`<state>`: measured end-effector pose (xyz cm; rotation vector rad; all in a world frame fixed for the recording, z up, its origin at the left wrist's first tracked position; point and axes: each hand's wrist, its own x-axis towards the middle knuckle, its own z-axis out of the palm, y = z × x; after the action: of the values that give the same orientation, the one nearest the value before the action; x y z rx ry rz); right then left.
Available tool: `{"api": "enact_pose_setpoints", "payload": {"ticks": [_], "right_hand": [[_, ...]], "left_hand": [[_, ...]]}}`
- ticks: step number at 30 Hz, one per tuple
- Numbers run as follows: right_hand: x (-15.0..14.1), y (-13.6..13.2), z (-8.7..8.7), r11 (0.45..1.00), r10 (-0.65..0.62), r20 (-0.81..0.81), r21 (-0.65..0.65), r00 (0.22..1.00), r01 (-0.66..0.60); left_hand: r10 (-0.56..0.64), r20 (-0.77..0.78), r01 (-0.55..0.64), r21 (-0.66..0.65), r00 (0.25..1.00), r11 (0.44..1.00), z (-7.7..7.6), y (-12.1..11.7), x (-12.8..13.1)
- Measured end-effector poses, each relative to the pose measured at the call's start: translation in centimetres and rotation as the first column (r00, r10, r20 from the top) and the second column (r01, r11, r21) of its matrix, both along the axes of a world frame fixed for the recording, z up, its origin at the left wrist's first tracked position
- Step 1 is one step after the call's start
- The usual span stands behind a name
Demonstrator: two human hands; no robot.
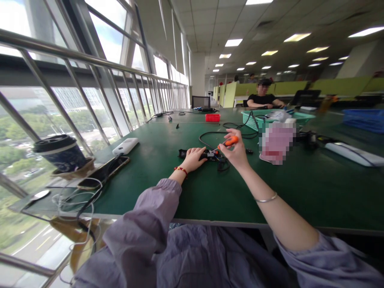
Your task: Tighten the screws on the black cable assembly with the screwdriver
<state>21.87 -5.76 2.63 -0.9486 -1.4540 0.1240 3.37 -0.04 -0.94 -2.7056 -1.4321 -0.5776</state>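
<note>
On the green table (168,140) lies a black elongated device (212,155) with a cable and small parts around its right end. My left hand (194,158) rests over its left part, fingers curled on it and holding it down. A screwdriver with an orange handle (232,141) is pinched in my right hand (236,154). Its thin shaft slants down-left, and the tip meets or comes very near the device between both hands; exact contact is too small to tell. A small black piece (249,151) lies just right of my right hand.
Left: a lidded paper cup (61,154), a phone (105,172), a white power bank (126,146) and loose cables. Farther back: a red box (212,117) and a teal basket (250,121). Right: a pink pouch (277,142) and a white power strip (354,154). A person (264,98) sits across.
</note>
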Motion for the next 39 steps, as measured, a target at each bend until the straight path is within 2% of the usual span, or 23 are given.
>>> {"api": "enact_pose_setpoints", "payload": {"ticks": [5,11,15,18,25,29,32,36,39], "right_hand": [[0.19,-0.01,0.05,0.994,-0.030,0.032,-0.106,0.999,0.034],[0.09,0.12,-0.02,1.000,0.006,-0.016,0.002,1.000,-0.006],[0.05,-0.18,0.15,0.997,-0.059,-0.009,-0.049,0.998,0.058],[0.05,-0.44,0.32,0.996,-0.048,0.007,-0.081,0.999,0.048],[0.02,0.10,-0.03,0.999,0.000,-0.052,0.041,0.999,0.002],[0.24,0.02,-0.01,0.998,-0.066,-0.048,-0.006,0.997,0.066],[0.28,-0.10,0.05,0.998,-0.054,-0.036,-0.035,0.998,0.053],[0.09,0.08,-0.02,0.999,0.015,-0.047,0.053,0.999,-0.013],[0.05,0.10,-0.04,0.997,0.003,-0.051,0.083,0.999,0.001]], "left_hand": [[0.005,-0.010,-0.005,0.005,1.000,1.000,-0.03,0.10,-0.04],[0.013,-0.014,-0.013,0.004,1.000,1.000,-0.03,0.09,0.00],[0.011,-0.008,-0.011,0.004,1.000,1.000,0.03,0.00,0.03],[0.010,-0.008,-0.010,0.002,1.000,1.000,0.09,-0.04,0.01],[0.008,-0.006,-0.008,-0.012,1.000,1.000,0.16,-0.09,0.03],[0.011,-0.006,-0.011,-0.004,1.000,1.000,0.13,-0.12,0.03],[0.015,-0.010,-0.015,-0.001,1.000,1.000,0.10,-0.10,0.04],[0.017,-0.014,-0.017,-0.007,1.000,1.000,0.16,-0.14,0.06],[0.016,-0.011,-0.016,-0.010,1.000,1.000,0.21,-0.19,0.07]]}}
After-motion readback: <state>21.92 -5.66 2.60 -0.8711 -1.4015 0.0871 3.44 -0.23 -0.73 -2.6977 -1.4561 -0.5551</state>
